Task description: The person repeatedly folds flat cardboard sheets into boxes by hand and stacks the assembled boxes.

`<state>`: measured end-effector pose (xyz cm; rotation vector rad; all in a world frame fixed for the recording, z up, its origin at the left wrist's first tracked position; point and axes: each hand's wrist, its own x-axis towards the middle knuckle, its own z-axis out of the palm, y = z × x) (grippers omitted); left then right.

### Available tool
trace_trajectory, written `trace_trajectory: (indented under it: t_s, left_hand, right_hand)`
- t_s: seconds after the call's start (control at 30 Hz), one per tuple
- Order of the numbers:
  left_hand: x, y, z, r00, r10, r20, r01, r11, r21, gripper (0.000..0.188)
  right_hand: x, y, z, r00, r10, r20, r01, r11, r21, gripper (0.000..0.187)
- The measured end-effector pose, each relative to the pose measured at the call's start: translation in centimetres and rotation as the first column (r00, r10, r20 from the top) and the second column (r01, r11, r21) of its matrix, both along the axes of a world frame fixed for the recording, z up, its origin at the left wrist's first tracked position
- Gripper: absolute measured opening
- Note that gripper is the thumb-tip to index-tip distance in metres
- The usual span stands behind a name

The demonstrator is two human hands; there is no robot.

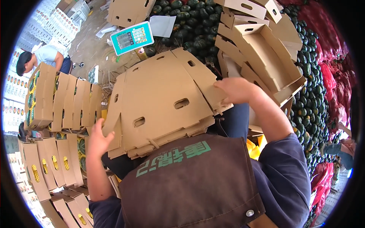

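A stack of flat brown cardboard box blanks point(159, 85) with oval handle holes lies across my lap, its side flaps slightly raised. My right hand point(236, 90) is closed on the right side flap of the top blank, thumb and fingers at its edge. Beside the left flap is my left hand point(99, 140), its fingers and thumb spread apart and nothing visible in it. The lower blanks in the stack show only along their near edges.
At left stand stacked cartons point(42, 97) of dark green squashes; beyond them a person point(47, 57) bends over. A turquoise scale display point(132, 38) stands ahead. Folded open boxes point(268, 55) are piled at right, beside heaped squashes point(310, 110) and red net sacks point(334, 87).
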<state>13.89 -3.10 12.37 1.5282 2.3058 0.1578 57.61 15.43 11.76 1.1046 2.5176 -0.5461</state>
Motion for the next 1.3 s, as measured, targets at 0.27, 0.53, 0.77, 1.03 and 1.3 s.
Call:
trace_trajectory:
  t_s: [0.27,0.53,0.77,1.03,1.3]
  left_hand:
    - [-8.1,-4.0,5.9,0.940,-0.208,0.271,-0.073,0.652,0.754,0.028]
    - [-1.7,0.9,-3.4,0.964,-0.113,0.240,-0.098,0.691,0.717,0.040]
    - [1.6,-2.1,-0.4,0.662,-0.743,-0.099,0.750,0.655,0.092,0.051]
    - [-1.3,-3.9,1.4,0.854,-0.194,0.482,0.042,0.950,0.308,0.029]
    - [5.1,0.1,-5.2,0.484,-0.438,0.757,-0.396,0.662,0.636,0.053]
  right_hand:
    - [5.7,2.2,4.9,0.007,-0.205,-0.979,0.136,0.970,-0.203,0.018]
    - [-1.8,0.1,0.5,0.795,0.005,-0.606,0.343,0.821,0.457,0.028]
    - [0.6,-5.3,0.0,0.751,0.607,-0.260,-0.340,0.693,0.635,0.054]
    - [0.0,-5.8,3.5,0.691,-0.111,-0.715,-0.137,0.950,-0.280,0.039]
    - [-5.5,-5.4,-3.1,0.053,-0.237,-0.970,0.436,0.879,-0.191,0.044]
